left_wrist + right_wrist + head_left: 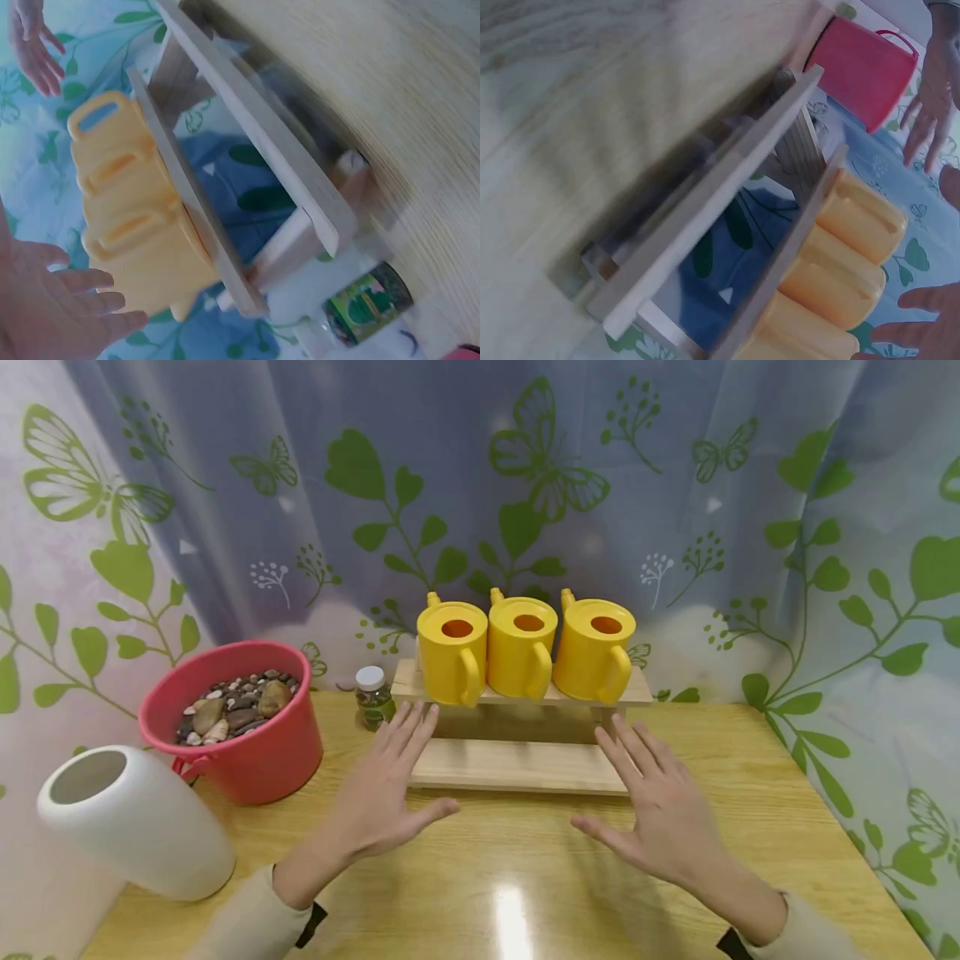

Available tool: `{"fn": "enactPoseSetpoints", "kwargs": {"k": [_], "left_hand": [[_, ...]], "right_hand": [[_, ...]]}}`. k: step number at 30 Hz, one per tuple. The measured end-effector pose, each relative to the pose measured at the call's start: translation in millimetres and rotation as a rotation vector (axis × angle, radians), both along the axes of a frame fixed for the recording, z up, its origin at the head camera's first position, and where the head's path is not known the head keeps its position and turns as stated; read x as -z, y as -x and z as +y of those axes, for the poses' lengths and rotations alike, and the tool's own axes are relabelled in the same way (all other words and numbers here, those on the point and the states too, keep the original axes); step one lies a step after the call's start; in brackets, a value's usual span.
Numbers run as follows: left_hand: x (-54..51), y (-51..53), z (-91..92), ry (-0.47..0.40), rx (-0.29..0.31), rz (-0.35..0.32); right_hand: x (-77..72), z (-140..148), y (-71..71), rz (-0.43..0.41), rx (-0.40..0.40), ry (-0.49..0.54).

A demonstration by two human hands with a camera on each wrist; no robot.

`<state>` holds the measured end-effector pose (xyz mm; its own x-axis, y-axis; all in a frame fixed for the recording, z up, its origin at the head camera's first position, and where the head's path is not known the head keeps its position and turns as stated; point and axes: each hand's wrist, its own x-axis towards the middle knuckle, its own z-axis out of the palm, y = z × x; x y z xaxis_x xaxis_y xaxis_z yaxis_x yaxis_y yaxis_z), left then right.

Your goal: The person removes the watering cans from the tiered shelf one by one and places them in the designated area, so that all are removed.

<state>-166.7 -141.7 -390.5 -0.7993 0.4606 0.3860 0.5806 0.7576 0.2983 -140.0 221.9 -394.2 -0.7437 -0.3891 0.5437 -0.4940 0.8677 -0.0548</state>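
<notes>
Three yellow watering cans stand in a row on the upper board of a two-tier wooden shelf, spouts toward the curtain and handles toward me. My left hand hovers in front of the shelf's left end, fingers straight and thumb spread, holding nothing. Opposite it, my right hand is held the same way before the right end. In the left wrist view, the left hand shows with fingers apart near the cans. The right wrist view catches the right hand at its edge, also empty.
A small jar with a white lid stands left of the shelf. Further left are a red bucket of pebbles and a white vase. Behind the wooden table hangs a leaf-and-butterfly curtain.
</notes>
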Motion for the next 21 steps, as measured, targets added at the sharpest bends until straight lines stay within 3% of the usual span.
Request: {"fn": "enactPoseSetpoints", "kwargs": {"k": [5,9,13,16,21], "left_hand": [[-7.7,11.1,-18.0,-0.179,-0.062,-0.096],[-10.1,25.8,-32.0,-0.293,-0.135,-0.178],[-7.9,42.8,-42.9,-0.395,-0.171,-0.248],[-3.7,55.5,-47.8,-0.465,-0.195,-0.276],[4.6,73.9,-54.5,-0.543,-0.247,-0.321]], "right_hand": [[-13.7,6,3.6,-0.008,-0.015,0.161],[-24.0,10,11.4,-0.099,-0.006,0.348],[-31.6,14,25.6,-0.198,-0.019,0.559],[-33.6,18,38.0,-0.225,-0.009,0.679],[-30.4,28,56.7,-0.26,0.055,0.754]]}}
